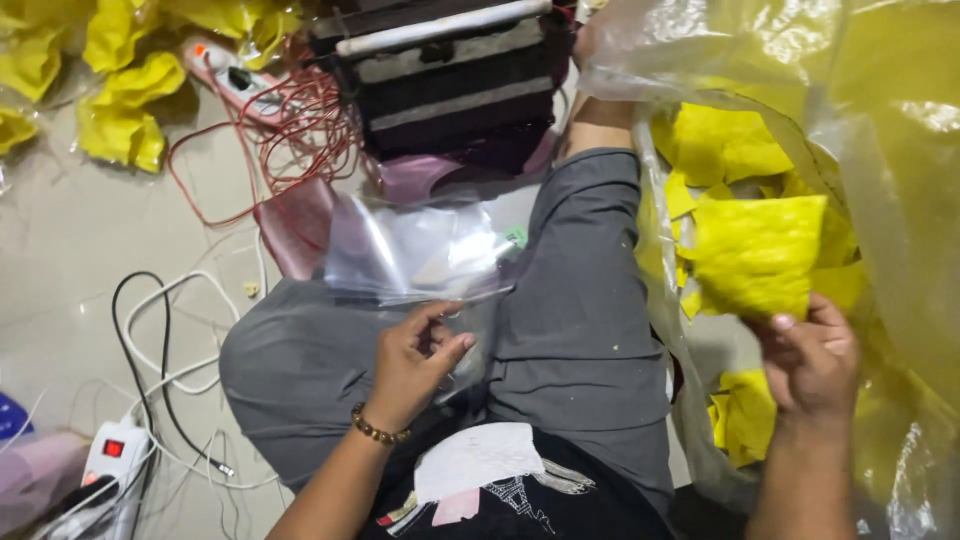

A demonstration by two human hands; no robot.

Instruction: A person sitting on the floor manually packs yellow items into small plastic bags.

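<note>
The left hand [415, 360] pinches the near edge of a clear pouch [415, 250] that lies over the grey-trousered lap [580, 300], fingers closed narrow on the film, a bead bracelet [378, 430] at the wrist. The right hand [812, 362] grips the near corner of a square yellow cloth [755, 255], lifted from a big clear sack [880, 120] on the right that is full of such cloths. Far ahead stands a dark striped machine [450, 75] with red wires [290, 130], more yellow cloths [120, 90] lie far left, and a white power strip [112, 455] with a red switch sits near left.
</note>
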